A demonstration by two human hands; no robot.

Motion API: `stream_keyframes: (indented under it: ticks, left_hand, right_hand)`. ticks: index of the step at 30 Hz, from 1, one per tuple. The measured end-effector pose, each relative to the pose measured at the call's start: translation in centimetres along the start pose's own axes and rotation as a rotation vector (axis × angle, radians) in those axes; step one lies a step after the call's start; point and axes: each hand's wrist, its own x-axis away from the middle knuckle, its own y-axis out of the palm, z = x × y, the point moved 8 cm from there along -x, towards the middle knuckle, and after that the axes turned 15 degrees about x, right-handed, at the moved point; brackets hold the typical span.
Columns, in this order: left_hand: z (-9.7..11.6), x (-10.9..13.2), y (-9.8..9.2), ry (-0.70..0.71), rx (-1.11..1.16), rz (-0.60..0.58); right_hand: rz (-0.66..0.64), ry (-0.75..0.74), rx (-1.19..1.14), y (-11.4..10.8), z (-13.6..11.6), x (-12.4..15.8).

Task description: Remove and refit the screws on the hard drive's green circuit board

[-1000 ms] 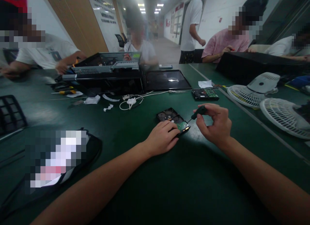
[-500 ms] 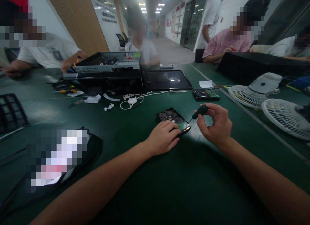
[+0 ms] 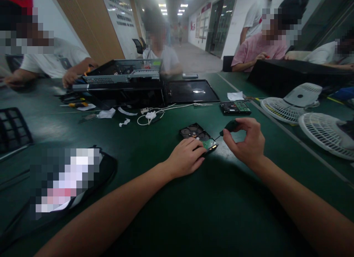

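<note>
A hard drive [image 3: 195, 131] lies on the green table with its black underside and green circuit board facing up. My left hand [image 3: 187, 157] rests over its near-left part, fingers closed round the edge and covering some of the board. In my right hand [image 3: 247, 142] is a dark green screwdriver [image 3: 230, 127], its handle pinched between thumb and fingers. The screwdriver's thin shaft slants down to the left, and its tip meets the board's right corner. Whether the tip sits in a screw is too small to tell.
Beyond the drive lies a second hard drive [image 3: 235, 108] near a white paper [image 3: 235, 96]. An opened computer case [image 3: 121, 91], a black panel [image 3: 190, 91] and white cables [image 3: 151, 116] stand farther back. White fan parts [image 3: 290, 105] are at right, a black bag [image 3: 106, 164] at left. Several people sit around.
My right thumb and fingers have shifted slightly on the screwdriver handle, while its tip stays at the same corner. My left hand and the hard drive have not moved.
</note>
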Motion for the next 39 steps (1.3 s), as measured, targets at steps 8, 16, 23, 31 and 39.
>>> stream_keyframes:
  ticks: [8,16,23,31,39]
  left_hand:
    - [-0.1,0.0,0.1,-0.002,-0.007,-0.003]
    - [-0.1,0.0,0.1,0.004,0.000,0.006]
    - [0.0,0.0,0.1,0.004,-0.001,0.007]
    - [0.0,0.0,0.0,0.001,0.000,0.002]
    - [-0.1,0.0,0.1,0.002,-0.011,0.004]
  right_hand:
    - [-0.008,-0.072,-0.048,-0.3,-0.9,-0.2]
    - [0.059,-0.054,0.035,-0.8,-0.8,-0.6]
    - [0.045,-0.075,-0.090,-0.7,-0.9,-0.7]
    - [0.040,-0.023,-0.077,0.0,-0.1,-0.1]
    - [0.027,-0.064,-0.108,-0.1,-0.2,-0.2]
